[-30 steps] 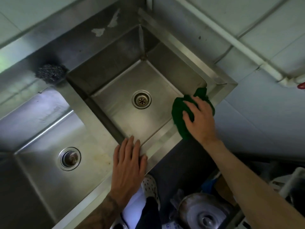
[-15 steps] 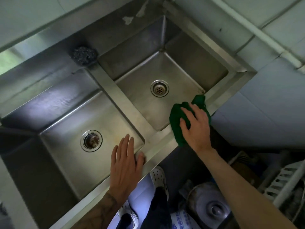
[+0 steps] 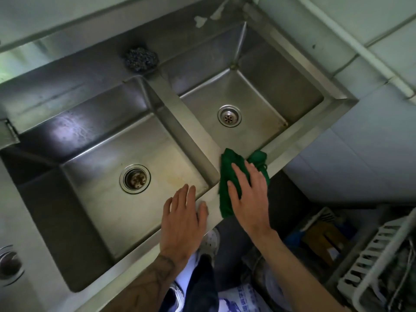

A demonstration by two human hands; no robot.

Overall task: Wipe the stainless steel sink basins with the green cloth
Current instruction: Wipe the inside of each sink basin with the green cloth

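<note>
Right hand [image 3: 249, 199] pressed the green cloth [image 3: 227, 176] onto the sink's front rim [image 3: 299, 143].

The cloth lay bunched on the rim at the near corner of the right basin [image 3: 258, 93], by the divider, with its lower end hanging off the front edge. Its top may have dipped into the basin, though blur made that unclear. The right hand lay flat on the cloth, fingers straight and slightly spread. The left hand [image 3: 182, 219] rested just beside it, flat on the rim with its fingers spread at the left basin's [image 3: 101, 158] edge.

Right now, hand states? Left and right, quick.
Left hand: open, flat on the sink's front rim, holding nothing.
Right hand: open, straight fingers pressing the green cloth onto that rim.
</note>
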